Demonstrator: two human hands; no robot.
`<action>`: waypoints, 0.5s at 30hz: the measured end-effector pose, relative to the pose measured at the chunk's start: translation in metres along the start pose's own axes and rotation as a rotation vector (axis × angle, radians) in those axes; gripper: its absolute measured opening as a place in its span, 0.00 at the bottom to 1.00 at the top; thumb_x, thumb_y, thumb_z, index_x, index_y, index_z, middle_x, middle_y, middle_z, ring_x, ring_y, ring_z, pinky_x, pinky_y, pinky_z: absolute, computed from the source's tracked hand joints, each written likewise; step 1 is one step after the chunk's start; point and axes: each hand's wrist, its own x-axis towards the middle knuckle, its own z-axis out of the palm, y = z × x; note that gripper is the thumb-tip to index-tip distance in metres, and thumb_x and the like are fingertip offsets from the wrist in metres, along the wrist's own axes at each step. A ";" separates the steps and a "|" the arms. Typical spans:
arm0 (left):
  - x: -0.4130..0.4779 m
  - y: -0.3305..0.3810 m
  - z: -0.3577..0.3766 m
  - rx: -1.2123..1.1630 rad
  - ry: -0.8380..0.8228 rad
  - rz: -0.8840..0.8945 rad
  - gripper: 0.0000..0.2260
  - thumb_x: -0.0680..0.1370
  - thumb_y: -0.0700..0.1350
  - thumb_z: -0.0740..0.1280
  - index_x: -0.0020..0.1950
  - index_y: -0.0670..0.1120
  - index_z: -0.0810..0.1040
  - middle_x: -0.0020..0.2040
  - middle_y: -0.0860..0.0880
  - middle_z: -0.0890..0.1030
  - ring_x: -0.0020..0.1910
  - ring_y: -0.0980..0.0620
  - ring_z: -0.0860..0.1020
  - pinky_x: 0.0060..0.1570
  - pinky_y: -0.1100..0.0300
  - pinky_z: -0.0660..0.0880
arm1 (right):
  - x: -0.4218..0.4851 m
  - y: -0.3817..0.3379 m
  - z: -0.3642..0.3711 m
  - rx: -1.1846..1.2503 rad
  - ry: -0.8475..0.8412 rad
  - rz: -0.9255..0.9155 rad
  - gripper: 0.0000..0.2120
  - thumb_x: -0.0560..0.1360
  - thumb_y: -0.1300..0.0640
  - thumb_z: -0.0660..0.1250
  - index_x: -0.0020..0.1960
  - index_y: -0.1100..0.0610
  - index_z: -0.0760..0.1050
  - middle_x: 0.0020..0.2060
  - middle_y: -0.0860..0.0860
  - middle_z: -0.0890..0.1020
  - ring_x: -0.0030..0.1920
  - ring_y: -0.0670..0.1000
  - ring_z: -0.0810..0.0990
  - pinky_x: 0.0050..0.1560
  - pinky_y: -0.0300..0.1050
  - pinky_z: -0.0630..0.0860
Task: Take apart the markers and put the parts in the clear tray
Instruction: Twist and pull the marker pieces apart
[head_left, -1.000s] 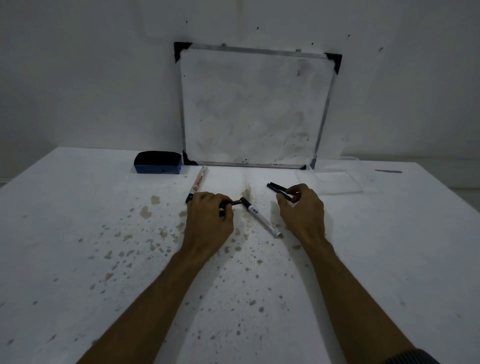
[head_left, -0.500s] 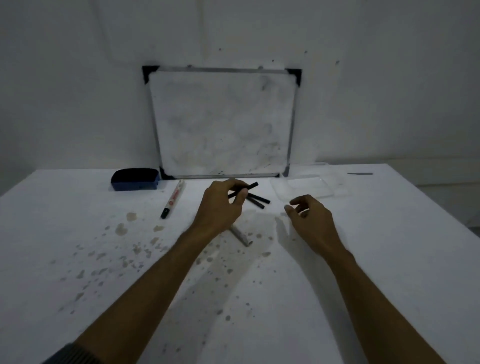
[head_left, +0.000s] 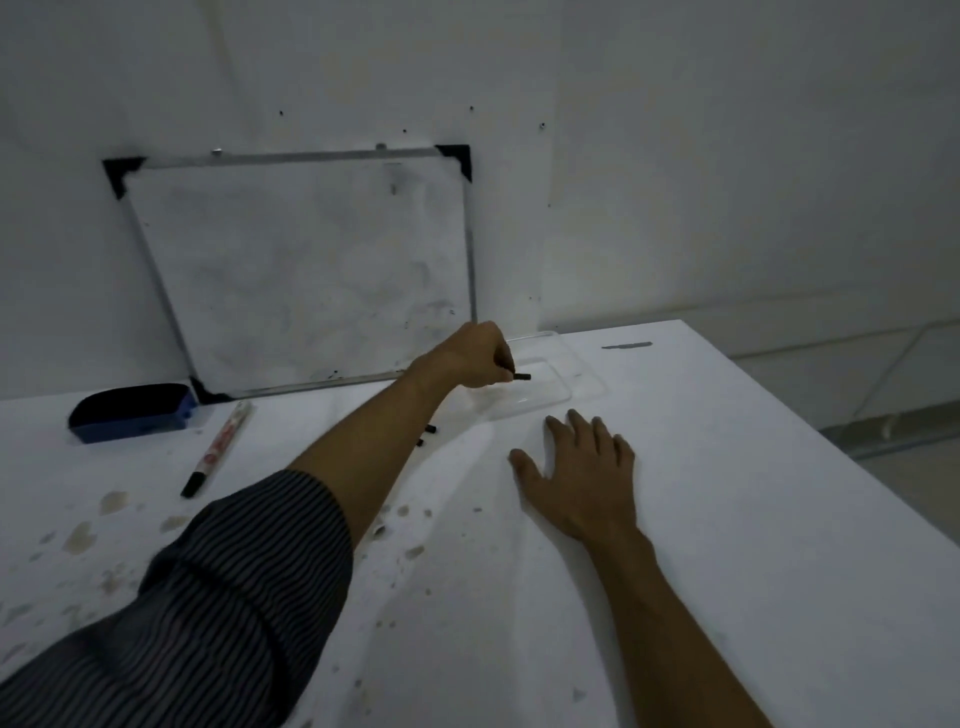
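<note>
A: Over the near left part of the shallow clear plastic tray (head_left: 561, 387), what is seen in the left hand (head_left: 475, 356)?

B: A short black marker part (head_left: 519, 376) is pinched in the curled fingers, with only its tip showing past the knuckles, above the tray floor. Whether it touches the tray cannot be told.

A: And the right hand (head_left: 582, 470)?

B: It is laid flat and empty, fingers spread, on the white table (head_left: 727, 519), just nearer the camera than the tray's front rim and apart from it.

A: What is placed around the grip?

B: Behind it, a metal-framed whiteboard with black corner pieces (head_left: 306, 270) is leaned on the wall, its lower right corner hidden by the fist. Below the forearm, two small black ends (head_left: 426, 435) are seen on the table; the rest is covered by the arm. Well to the left of the grip, a white marker with red print and a black cap (head_left: 218, 448) is laid, and beyond it a dark blue eraser (head_left: 132, 413).

A: Is room left for moving?

B: To the right of the grip, bare table is seen beyond the tray as far as the table's right edge, broken only by a thin grey strip (head_left: 626, 345) near the far edge. The tray's back rim is set close to the wall.
</note>
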 end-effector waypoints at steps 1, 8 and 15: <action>0.005 0.001 0.002 0.031 -0.043 0.002 0.12 0.78 0.43 0.75 0.60 0.41 0.86 0.57 0.43 0.87 0.53 0.47 0.84 0.51 0.60 0.78 | 0.000 0.000 0.001 0.000 0.004 -0.002 0.38 0.78 0.29 0.52 0.81 0.50 0.60 0.82 0.53 0.59 0.82 0.58 0.52 0.80 0.60 0.47; 0.005 0.003 0.003 0.044 -0.026 -0.011 0.13 0.79 0.44 0.73 0.62 0.40 0.85 0.60 0.43 0.86 0.56 0.46 0.84 0.58 0.57 0.80 | 0.001 0.001 0.003 0.040 0.034 0.007 0.38 0.76 0.29 0.55 0.78 0.50 0.64 0.81 0.53 0.63 0.82 0.58 0.55 0.79 0.61 0.48; -0.114 -0.010 -0.024 -0.325 0.218 0.088 0.08 0.80 0.51 0.71 0.55 0.51 0.88 0.52 0.54 0.88 0.46 0.64 0.83 0.48 0.65 0.78 | -0.007 -0.007 -0.020 0.137 0.023 -0.021 0.22 0.78 0.41 0.66 0.69 0.49 0.78 0.72 0.51 0.76 0.74 0.54 0.70 0.75 0.56 0.60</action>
